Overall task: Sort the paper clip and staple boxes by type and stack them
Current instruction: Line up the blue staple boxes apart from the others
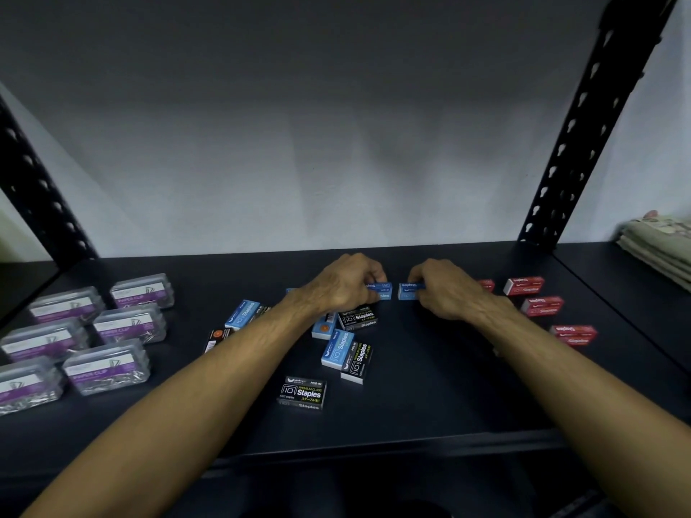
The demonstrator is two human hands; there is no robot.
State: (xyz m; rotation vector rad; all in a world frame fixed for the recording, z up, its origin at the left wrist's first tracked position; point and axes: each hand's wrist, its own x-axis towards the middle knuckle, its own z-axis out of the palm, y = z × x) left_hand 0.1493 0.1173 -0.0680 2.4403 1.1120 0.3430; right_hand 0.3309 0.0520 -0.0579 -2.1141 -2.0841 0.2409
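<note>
Left hand: my left hand [342, 284] pinches a blue staple box [382, 291] at its fingertips, fingers curled over the top edge.
Right hand: my right hand [443, 287] pinches a second blue box [408, 291], just across a small gap from the first.
Step, as I judge it: bringing the two blues together to start a stack on the shelf [448, 386].
How I'd do it well: lift one box clear, square its edges over the other, then lower it flat.
Near my left wrist: mixed blue and black staple boxes [358, 318], unsorted.
Beyond my right hand: red staple boxes [523, 286], spread singly.
Far left: clear paper clip boxes [129, 325], grouped.
</note>
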